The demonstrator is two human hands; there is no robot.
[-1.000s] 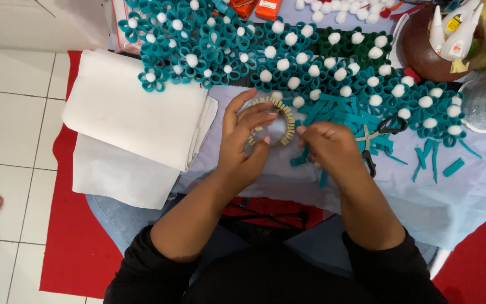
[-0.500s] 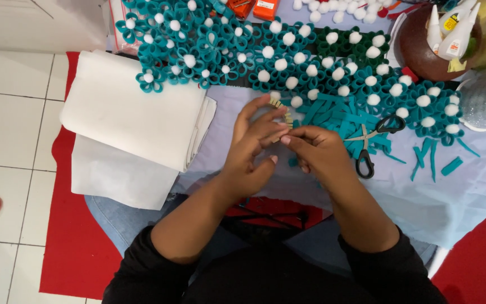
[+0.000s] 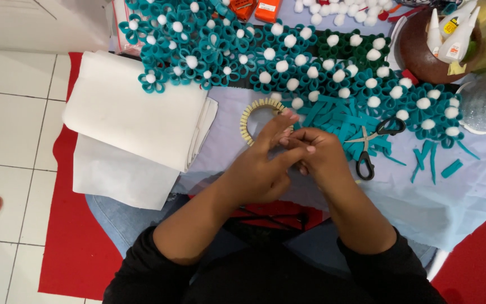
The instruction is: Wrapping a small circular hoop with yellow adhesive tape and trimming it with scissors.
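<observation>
My left hand (image 3: pixel 257 171) and my right hand (image 3: pixel 324 155) meet over the pale blue cloth (image 3: pixel 457 197) on my lap. The left fingers are spread and lie across the curled fingers of the right hand. Nothing shows between them. A beige wrapped ring (image 3: pixel 254 112) lies on the cloth just beyond my left fingertips, which cover its right side. A pile of teal felt strips (image 3: pixel 336 118) sits right behind my right hand. Black-handled scissors (image 3: pixel 367 149) lie to its right.
Many teal felt flowers with white pompom centres (image 3: pixel 288 62) fill the far side. A stack of white sheets (image 3: pixel 136 118) lies left. A brown bowl with glue bottles (image 3: pixel 423 53) stands far right, orange boxes (image 3: pixel 268 8) at the top. Red mat (image 3: pixel 68 236) covers the tiled floor.
The ring has left my hands and now lies on the cloth. My hands have drawn together, a little nearer to me, fingers overlapping.
</observation>
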